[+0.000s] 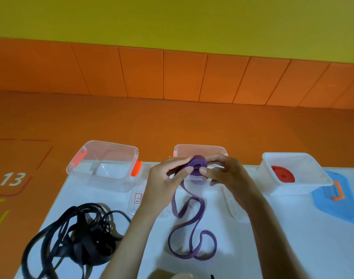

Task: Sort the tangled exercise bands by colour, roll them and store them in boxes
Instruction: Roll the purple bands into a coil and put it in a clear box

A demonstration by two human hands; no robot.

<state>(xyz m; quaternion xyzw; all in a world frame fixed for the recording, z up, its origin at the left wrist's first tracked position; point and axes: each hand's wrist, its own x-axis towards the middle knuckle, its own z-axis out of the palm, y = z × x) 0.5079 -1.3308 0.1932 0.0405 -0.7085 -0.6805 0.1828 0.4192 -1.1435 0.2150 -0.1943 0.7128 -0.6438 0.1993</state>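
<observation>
Head camera looks down on the purple band (194, 220), whose upper end is wound into a tight coil I hold up in front of the middle box (200, 151). My left hand (162, 186) is closed on the coil's left side, thumb and fingers pinching the strap where it leaves the roll, and my right hand (226, 174) is closed on its right side, thumb pressed to the coil's face. Below my hands the unrolled part of the band hangs down and lies in loose loops on the white table (282, 238). To the left of those loops sits the tangled heap of black bands (77, 240), well apart from the purple one. Three open boxes stand along the table's far edge: the clear left box (103, 168) with orange clasps, the middle one partly hidden behind my hands, and the white right box (296, 174) with a rolled red band (282, 174) lying in it. A blue lid (337, 198) with an orange clasp lies just beside the right box.
</observation>
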